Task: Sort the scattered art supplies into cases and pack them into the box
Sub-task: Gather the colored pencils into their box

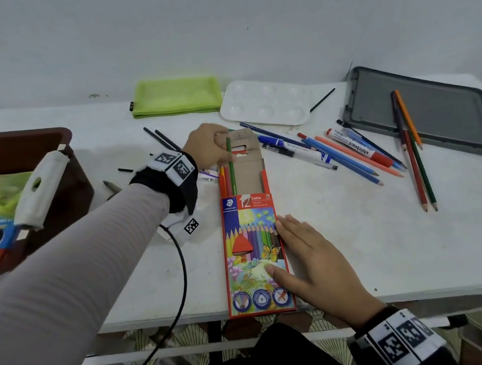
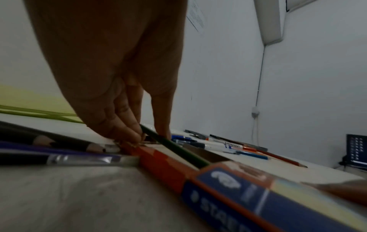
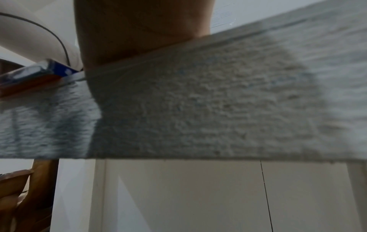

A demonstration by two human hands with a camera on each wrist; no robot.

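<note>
L hand: pinches thin green colour pencil, its lower end inside open red cardboard pencil box at table centre.
R hand: fingers straight, flat on box's right edge.
Around: loose pens & pencils right of box; white plastic paint palette, lime-green mesh pouch behind; grey tray far right; dark-red bin left.
Surface: white table, pale wall.
L wrist view only: paintbrush just beside box.

The left hand pinches a green pencil partly inside the open pencil box on the tabletop; the right hand lies flat on the box.
</note>
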